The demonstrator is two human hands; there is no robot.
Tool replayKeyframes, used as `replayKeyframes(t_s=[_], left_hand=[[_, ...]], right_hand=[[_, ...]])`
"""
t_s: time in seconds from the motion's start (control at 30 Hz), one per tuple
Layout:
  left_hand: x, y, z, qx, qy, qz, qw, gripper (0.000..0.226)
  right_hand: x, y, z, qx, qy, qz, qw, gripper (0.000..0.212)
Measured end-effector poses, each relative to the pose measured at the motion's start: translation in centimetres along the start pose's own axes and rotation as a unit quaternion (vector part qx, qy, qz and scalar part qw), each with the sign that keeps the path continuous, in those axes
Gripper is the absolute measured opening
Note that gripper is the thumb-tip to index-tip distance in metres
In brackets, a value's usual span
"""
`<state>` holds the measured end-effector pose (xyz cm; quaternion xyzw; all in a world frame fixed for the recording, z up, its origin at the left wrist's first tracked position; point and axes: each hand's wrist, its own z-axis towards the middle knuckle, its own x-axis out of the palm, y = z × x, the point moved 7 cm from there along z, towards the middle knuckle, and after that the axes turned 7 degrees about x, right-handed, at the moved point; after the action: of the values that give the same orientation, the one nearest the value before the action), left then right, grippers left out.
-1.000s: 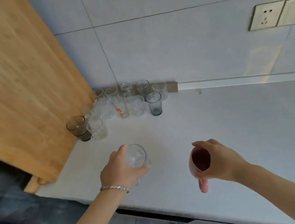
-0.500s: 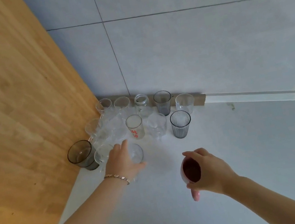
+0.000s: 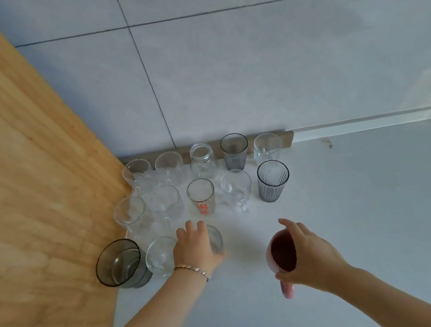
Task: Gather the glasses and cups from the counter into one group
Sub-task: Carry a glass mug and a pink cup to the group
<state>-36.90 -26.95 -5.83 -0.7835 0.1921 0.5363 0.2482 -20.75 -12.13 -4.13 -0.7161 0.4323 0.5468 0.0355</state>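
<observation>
The left hand point(image 3: 194, 248) was wrapped around a clear glass point(image 3: 215, 239), its grip closed on the near side of the glass with the fingertips point(image 3: 189, 226) reaching over the rim; the glass stood on the white desk point(image 3: 361, 224) or just at its surface, which of the two I cannot tell. A thin bracelet point(image 3: 192, 270) sat on that wrist. Touching the left side of this grip stood another clear glass point(image 3: 160, 255), and beyond that, further left, a dark smoked tumbler point(image 3: 121, 263) against the wooden panel point(image 3: 14, 197).

Just beyond the left grip, toward the wall, stood a glass with red print point(image 3: 201, 197). To its left were two clear glasses, hard to separate by eye; to its right a clear stemmed glass point(image 3: 237, 189) and a grey ribbed tumbler point(image 3: 273, 180). Behind them, a back row ran along the tiled wall point(image 3: 250, 71): two clear mugs, a small jar point(image 3: 202, 158), a grey glass point(image 3: 234, 151) and a clear glass.

The right hand point(image 3: 312, 255) was well to the right of the left grip and apart from the group. Its grip was closed around a pink cup point(image 3: 282, 255) with a dark red inside, held tilted above the desk, mouth facing left toward the group, handle pointing down below the fingers.
</observation>
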Motion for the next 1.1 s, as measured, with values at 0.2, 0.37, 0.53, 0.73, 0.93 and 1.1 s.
replayKeyframes(t_s=[0.2,0.37,0.53,0.73,0.93,1.1], left_hand=[[0.6,0.3,0.6,0.018,-0.028,-0.027,0.999,0.071],[0.5,0.4,1.2,0.029,-0.043,-0.05,0.997,0.074],[0.8,0.7,1.5,0.039,-0.049,-0.043,0.997,0.076],[1.0,0.8,1.5,0.044,-0.029,-0.022,0.998,0.08],[-1.6,-1.6,0.1,0.124,-0.04,0.062,0.99,0.085],[-2.9,-11.7,-0.8,0.26,0.043,0.022,0.964,0.033]], right_hand=[[1.9,3.6,2.7,-0.006,-0.004,-0.018,1.0,0.089],[2.4,5.9,5.8,-0.01,-0.011,-0.022,1.0,0.092],[3.7,6.5,6.7,-0.041,0.014,-0.025,0.999,0.096],[4.0,5.2,6.0,-0.002,0.017,0.04,0.999,0.111],[2.5,-1.2,2.6,0.067,0.096,-0.04,0.992,0.057],[-2.3,-9.9,-1.6,0.129,0.082,-0.05,0.987,0.035]])
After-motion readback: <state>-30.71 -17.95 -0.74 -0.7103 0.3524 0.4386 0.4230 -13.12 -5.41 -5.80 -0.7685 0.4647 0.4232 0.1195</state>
